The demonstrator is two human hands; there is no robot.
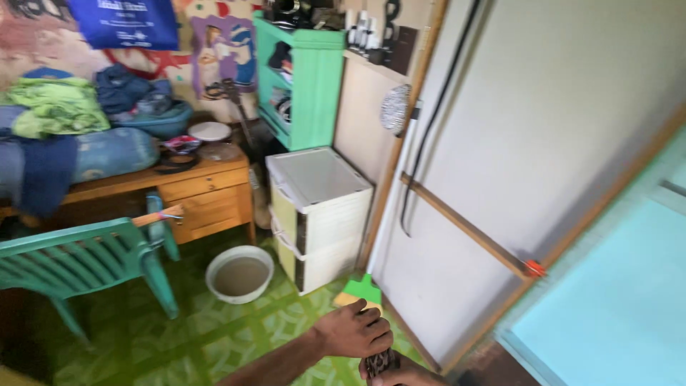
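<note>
At the far left a green plastic chair (78, 257) stands on the green patterned floor (214, 336), its back turned toward the wooden desk (193, 189). The desk serves as a shelf more than a work surface: folded clothes (57, 107) and rolled bedding (107, 154) are heaped on its top against the painted wall, with a white plate (209, 131) near the desk's right end. Below the desk's drawers a white basin (240, 274) sits on the floor, holding murky water, seemingly parked out of the walkway. Next comes a white drawer cabinet (318, 214), pushed against the partition, and above it a green shelf unit (304, 78) stuffed with small items.

At the bottom centre both hands meet. The left hand (355, 330) curls its fingers over the top of a dark patterned handle (379, 362), which stands roughly upright low in the frame, just in front of the pale door panel (543, 164). The right hand (404, 375) sits just below, mostly cut off by the frame edge; it appears wrapped round the same handle, though its fingers cannot be seen clearly. A green-and-tan object (361, 292) shows just beyond the hands; whether it joins the handle cannot be told. A wooden bar (468, 227) runs slanted across the door, likely as a latch.
</note>
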